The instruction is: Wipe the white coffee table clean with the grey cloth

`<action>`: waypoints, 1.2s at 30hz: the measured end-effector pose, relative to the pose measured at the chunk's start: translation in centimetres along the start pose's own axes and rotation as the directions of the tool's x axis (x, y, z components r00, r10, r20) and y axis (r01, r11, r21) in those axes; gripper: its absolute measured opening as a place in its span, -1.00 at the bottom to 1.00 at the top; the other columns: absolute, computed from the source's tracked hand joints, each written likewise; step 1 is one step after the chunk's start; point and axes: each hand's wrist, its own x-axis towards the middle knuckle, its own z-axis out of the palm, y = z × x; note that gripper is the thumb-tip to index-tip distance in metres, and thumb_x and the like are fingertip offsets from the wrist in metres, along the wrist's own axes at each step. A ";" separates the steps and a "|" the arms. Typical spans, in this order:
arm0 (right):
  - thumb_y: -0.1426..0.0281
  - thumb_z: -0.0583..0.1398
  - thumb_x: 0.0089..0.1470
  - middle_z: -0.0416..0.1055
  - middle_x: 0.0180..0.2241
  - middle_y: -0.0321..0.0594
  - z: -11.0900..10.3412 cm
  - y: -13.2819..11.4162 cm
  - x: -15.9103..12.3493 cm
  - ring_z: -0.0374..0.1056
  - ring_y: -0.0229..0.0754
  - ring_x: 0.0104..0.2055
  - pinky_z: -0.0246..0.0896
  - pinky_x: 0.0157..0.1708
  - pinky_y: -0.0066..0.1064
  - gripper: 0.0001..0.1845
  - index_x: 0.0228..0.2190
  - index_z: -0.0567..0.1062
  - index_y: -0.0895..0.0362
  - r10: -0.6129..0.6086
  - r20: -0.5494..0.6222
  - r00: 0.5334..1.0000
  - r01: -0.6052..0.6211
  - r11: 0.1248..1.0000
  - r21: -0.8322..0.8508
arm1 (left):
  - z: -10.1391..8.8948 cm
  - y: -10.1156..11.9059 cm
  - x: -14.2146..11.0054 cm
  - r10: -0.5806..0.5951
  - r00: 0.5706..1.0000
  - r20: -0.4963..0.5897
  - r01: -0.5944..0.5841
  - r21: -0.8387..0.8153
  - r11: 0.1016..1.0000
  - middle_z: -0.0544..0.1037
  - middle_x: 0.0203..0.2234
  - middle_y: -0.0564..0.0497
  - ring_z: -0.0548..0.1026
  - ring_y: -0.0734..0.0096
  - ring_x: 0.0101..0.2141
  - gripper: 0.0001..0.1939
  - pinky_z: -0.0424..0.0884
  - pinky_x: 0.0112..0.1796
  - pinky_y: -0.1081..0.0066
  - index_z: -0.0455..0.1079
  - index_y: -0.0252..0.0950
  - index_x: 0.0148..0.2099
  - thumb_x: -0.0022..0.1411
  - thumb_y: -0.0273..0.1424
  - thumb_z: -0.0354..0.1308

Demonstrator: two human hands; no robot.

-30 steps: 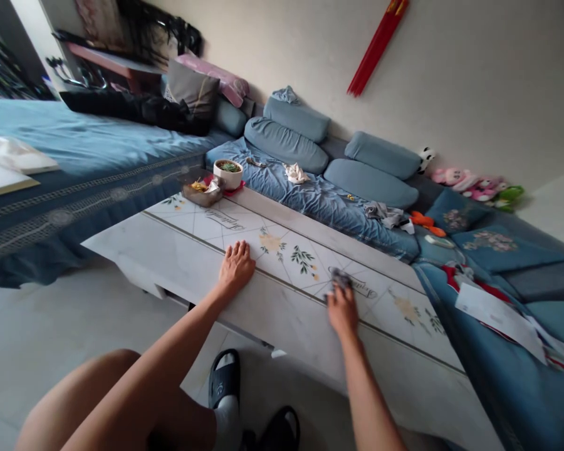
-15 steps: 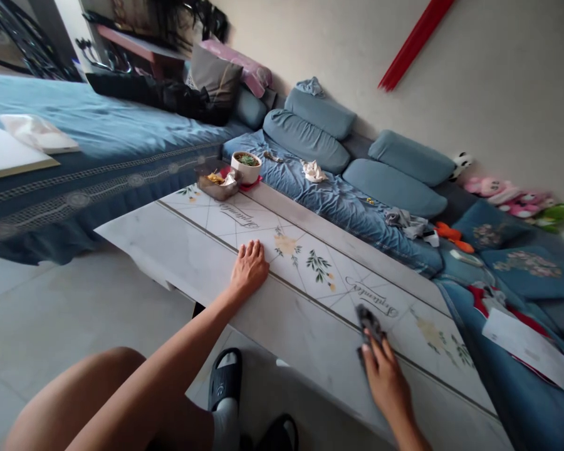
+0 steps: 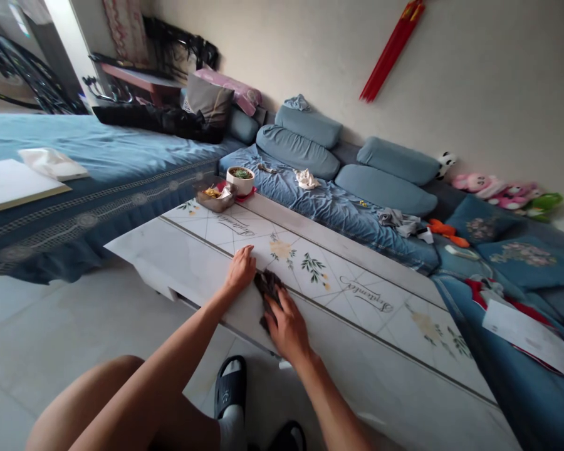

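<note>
A dark grey cloth lies bunched under the fingers of my right hand, which presses it onto the white coffee table. The cloth sits near the dark line along the table's patterned strip. Just left of it, my left hand rests on the tabletop with its fingers loosely bent and nothing seen in them. Its fingertips point toward the far side, and its underside is hidden. Flower prints and lettering decorate the strip beyond both hands.
A brown translucent box with wrappers and a potted succulent stand at the table's far left end. A blue sofa with cushions runs behind. Papers lie on the sofa at right. My slippered foot is below the near edge.
My right hand has slid the cloth left along the table, from the right part to beside my left hand. The left hand's fingers look more bent. The view has tilted up slightly.
</note>
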 end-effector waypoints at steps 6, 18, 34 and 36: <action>-0.01 0.06 0.59 0.23 0.63 -0.06 -10.7 11.8 -18.2 0.30 0.21 0.59 0.47 0.45 0.06 -0.34 0.47 0.57 -0.07 0.351 -0.065 0.934 -0.357 0.922 -0.152 | 0.6 -0.6 -0.2 -0.037 0.999 -0.039 0.032 -0.117 0.993 0.62 0.35 -0.30 0.53 0.02 0.41 -0.49 0.37 0.54 0.00 0.46 -0.32 0.42 0.56 -0.46 -0.05; 0.15 0.03 0.55 0.37 0.48 0.32 -1.9 7.3 2.2 0.31 0.34 0.51 0.25 0.53 0.21 -0.33 0.35 0.66 0.26 0.375 -0.184 0.909 -0.403 0.903 -0.151 | -3.9 3.0 0.0 -0.135 0.984 0.112 0.153 -0.167 0.974 0.61 0.39 -0.33 0.57 -0.02 0.40 -0.45 0.45 0.49 -0.05 0.49 -0.35 0.45 0.56 -0.39 -0.03; -0.25 0.37 0.04 0.55 -0.53 -0.03 -10.3 13.6 -7.6 0.49 -0.07 -0.46 0.43 -0.41 -0.26 -0.26 -0.74 0.25 -0.03 0.859 -0.086 0.505 -0.613 0.428 0.664 | 9.3 17.9 -19.9 0.497 0.826 0.266 -0.469 -0.167 0.867 0.58 0.39 -0.33 0.41 -0.24 0.48 -0.23 0.31 0.53 -0.27 0.49 -0.23 0.52 0.44 0.06 0.30; -0.14 0.34 0.04 0.55 -0.53 -0.02 -10.0 13.3 -7.4 0.50 -0.05 -0.44 0.39 -0.43 -0.28 -0.36 -0.75 0.31 -0.01 0.825 -0.056 0.562 -0.640 0.477 0.603 | 7.7 15.8 -19.3 0.518 0.804 0.291 -0.490 -0.169 0.855 0.61 0.38 -0.27 0.44 -0.19 0.46 -0.30 0.31 0.54 -0.24 0.54 -0.21 0.46 0.43 0.00 0.31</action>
